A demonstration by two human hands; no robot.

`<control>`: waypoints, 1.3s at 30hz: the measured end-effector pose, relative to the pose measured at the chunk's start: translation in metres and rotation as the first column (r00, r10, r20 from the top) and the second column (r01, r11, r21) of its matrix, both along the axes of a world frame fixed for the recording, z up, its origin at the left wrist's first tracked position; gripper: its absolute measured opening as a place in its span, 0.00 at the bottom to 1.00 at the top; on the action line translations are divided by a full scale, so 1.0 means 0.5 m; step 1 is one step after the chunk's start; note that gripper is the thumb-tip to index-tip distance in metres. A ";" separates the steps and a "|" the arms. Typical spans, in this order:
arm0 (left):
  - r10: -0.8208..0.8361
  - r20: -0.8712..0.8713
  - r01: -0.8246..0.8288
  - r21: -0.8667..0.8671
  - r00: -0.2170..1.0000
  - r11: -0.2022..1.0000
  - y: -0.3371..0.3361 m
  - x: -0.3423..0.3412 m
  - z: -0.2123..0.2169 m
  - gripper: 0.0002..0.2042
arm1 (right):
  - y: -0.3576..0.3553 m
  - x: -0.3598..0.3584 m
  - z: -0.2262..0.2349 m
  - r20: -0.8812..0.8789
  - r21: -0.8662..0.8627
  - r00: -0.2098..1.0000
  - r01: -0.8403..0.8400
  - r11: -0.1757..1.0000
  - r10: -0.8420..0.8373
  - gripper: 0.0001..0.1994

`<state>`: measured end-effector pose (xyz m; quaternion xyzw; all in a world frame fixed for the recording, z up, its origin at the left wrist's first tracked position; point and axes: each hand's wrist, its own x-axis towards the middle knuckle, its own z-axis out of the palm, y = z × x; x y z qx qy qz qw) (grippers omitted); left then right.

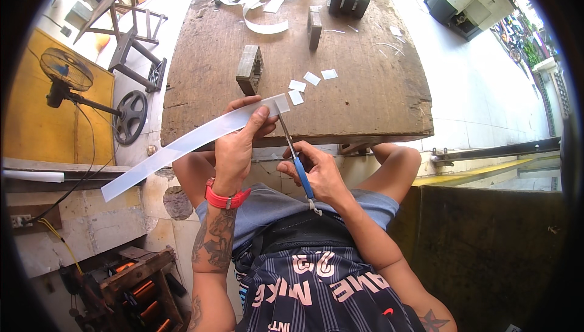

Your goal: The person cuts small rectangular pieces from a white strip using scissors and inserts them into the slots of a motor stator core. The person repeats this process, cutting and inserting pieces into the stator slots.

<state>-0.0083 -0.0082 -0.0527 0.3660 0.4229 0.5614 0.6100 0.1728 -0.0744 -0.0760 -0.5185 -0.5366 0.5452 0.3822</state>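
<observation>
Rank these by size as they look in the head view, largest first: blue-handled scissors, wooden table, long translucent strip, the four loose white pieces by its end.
1. Wooden table
2. Long translucent strip
3. Blue-handled scissors
4. Loose white pieces: all four look alike, so I leave them unranked among themselves.

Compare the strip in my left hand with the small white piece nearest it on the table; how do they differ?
The strip is long; the small piece is short and four-sided. The strip is held in your left hand; the piece lies on the wooden table. Both look whitish and thin.
</observation>
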 end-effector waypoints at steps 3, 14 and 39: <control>-0.010 -0.011 0.009 -0.020 1.000 1.000 -0.006 0.002 -0.001 0.18 | 0.003 -0.001 -0.001 0.004 0.013 1.000 0.000 1.000 0.000 0.20; 0.038 0.107 -0.033 -0.047 0.994 0.998 0.011 -0.018 0.027 0.17 | 0.000 0.015 0.009 0.072 -0.016 0.997 0.000 1.000 0.001 0.22; -0.024 -0.017 0.022 -0.071 1.000 0.997 -0.004 0.003 0.009 0.17 | 0.014 -0.001 0.000 0.000 0.012 1.000 -0.014 1.000 0.014 0.17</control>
